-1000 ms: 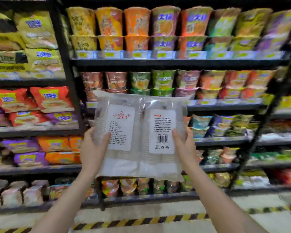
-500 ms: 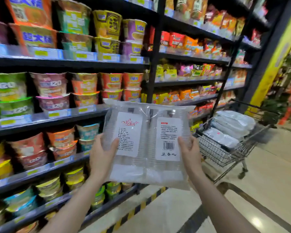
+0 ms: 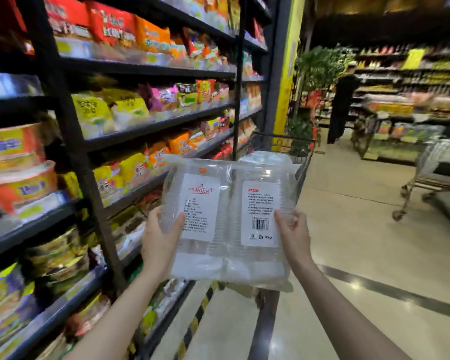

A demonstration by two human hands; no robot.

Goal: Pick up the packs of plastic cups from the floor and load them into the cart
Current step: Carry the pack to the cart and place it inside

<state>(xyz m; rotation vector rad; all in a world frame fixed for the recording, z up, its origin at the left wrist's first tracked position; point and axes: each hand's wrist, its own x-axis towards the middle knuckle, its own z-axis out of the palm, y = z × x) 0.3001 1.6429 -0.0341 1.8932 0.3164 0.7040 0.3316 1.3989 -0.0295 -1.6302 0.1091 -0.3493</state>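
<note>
1. Both hands — left hand, right hand — clamp the pack of plastic cups at its sides, thumbs in front, probably steadying the floppy wrap.
2. It is held upright in the air, just before the cart — seemingly ready for loading.

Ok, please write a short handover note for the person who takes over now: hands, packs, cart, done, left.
Left hand grips the left edge of the packs of plastic cups; right hand grips the right edge.
Packs are held upright at chest height, labels facing the camera.
Cart stands just behind them, some packs already inside.
Done: packs lifted.
Left: lower them into the cart.
</note>
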